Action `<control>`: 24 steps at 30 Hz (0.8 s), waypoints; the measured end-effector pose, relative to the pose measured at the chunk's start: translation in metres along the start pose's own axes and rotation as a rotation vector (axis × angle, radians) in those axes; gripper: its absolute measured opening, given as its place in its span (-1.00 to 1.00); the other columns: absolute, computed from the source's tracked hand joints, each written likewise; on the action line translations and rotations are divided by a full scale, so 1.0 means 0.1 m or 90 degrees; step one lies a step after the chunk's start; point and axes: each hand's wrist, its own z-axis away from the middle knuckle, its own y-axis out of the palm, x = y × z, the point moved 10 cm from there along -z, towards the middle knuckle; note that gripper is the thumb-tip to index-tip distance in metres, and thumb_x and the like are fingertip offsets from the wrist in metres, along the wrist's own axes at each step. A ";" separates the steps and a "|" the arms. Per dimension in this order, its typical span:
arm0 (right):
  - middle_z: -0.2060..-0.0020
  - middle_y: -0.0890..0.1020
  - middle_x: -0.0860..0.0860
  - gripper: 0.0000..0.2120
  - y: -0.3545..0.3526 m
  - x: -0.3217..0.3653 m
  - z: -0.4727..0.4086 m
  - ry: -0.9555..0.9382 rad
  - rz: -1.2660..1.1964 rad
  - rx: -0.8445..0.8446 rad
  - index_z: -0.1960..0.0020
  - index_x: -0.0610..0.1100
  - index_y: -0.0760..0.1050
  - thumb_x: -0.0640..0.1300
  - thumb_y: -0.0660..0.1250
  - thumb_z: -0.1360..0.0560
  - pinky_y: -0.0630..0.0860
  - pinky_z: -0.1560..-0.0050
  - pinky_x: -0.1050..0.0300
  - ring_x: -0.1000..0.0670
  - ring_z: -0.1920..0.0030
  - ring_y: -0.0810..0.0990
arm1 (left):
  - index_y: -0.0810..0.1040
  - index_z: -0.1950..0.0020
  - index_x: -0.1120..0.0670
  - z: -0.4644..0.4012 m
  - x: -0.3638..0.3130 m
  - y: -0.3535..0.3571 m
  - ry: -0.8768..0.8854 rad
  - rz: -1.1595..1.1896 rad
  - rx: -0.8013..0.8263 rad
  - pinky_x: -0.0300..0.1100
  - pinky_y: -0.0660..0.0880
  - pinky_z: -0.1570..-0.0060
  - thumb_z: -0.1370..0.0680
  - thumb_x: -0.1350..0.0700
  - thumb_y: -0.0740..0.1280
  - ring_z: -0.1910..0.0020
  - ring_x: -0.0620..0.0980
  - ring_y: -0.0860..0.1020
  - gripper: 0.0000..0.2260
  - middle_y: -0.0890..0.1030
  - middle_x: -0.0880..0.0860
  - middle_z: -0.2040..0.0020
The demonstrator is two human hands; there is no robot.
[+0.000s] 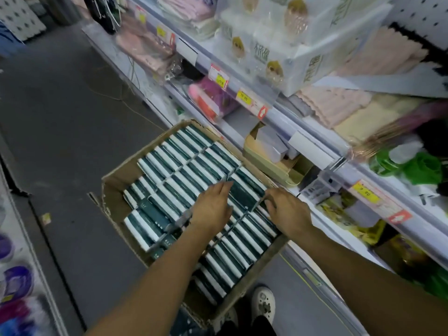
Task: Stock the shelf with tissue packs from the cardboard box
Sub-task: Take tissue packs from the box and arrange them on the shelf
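An open cardboard box (pixel 121 175) sits on the floor beside the shelf, filled with several rows of dark green and white tissue packs (pixel 184 161). My left hand (pixel 212 209) lies flat on the packs near the box's middle, fingers extended and pointing away from me. My right hand (pixel 287 209) is at the box's right side, its fingers curled down around the edge of a wrapped bundle of tissue packs (pixel 244 194) between the two hands. The fingertips of the right hand are hidden behind the bundle.
The shelf unit (pixel 322 151) runs along the right with price tags, folded towels, white tissue boxes, a small tan carton and green items. Grey floor stretches left of the box. Another shelf with purple goods lines the left edge. My shoes show below the box.
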 end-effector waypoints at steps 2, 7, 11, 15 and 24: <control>-0.08 0.63 -0.03 -0.75 0.11 -0.08 -0.14 0.011 0.012 0.005 -0.25 -0.05 0.47 -0.08 0.13 -0.64 0.44 0.14 0.07 -0.12 -0.06 0.61 | 0.08 -0.61 0.03 -0.23 -0.02 0.09 0.029 -0.045 -0.001 0.01 0.15 -0.50 -0.61 0.14 0.26 -0.53 0.06 0.15 -0.39 0.17 0.03 -0.58; -0.03 0.66 -0.12 -0.74 0.32 -0.17 -0.40 0.019 0.061 0.037 -0.23 -0.13 0.49 -0.08 0.12 -0.65 0.48 0.07 0.05 -0.17 -0.06 0.61 | 0.03 -0.61 0.02 -0.59 -0.04 0.31 0.085 -0.180 0.006 0.06 -0.09 -0.52 -0.60 0.23 0.22 -0.58 0.02 0.03 -0.37 0.06 0.00 -0.61; 0.00 0.65 -0.13 -0.75 0.42 -0.21 -0.49 0.028 0.088 0.046 -0.13 -0.18 0.49 -0.04 0.15 -0.65 0.44 0.11 0.07 -0.16 -0.04 0.62 | 0.14 -0.58 0.03 -0.70 -0.03 0.37 0.122 -0.283 -0.024 0.07 0.06 -0.47 -0.55 0.20 0.29 -0.49 0.08 0.18 -0.37 0.26 0.06 -0.51; 0.02 0.65 -0.11 -0.79 0.47 -0.17 -0.56 0.036 0.102 0.035 -0.12 -0.17 0.47 -0.03 0.22 -0.61 0.42 0.16 0.09 -0.14 -0.01 0.63 | 0.40 -0.42 -0.01 -0.76 -0.01 0.34 0.127 -0.316 -0.057 -0.02 0.24 -0.25 -0.51 0.15 0.35 -0.27 0.09 0.28 -0.53 0.37 0.04 -0.30; 0.01 0.57 -0.05 -0.88 0.28 -0.20 -0.38 0.076 0.029 0.009 -0.01 -0.04 0.53 -0.10 0.28 -0.50 0.32 0.20 0.13 -0.12 0.02 0.60 | 0.48 -0.32 -0.09 -0.49 0.01 0.09 0.126 -0.251 -0.046 -0.04 0.21 -0.23 -0.50 -0.12 0.33 -0.30 0.05 0.28 -0.60 0.38 -0.02 -0.29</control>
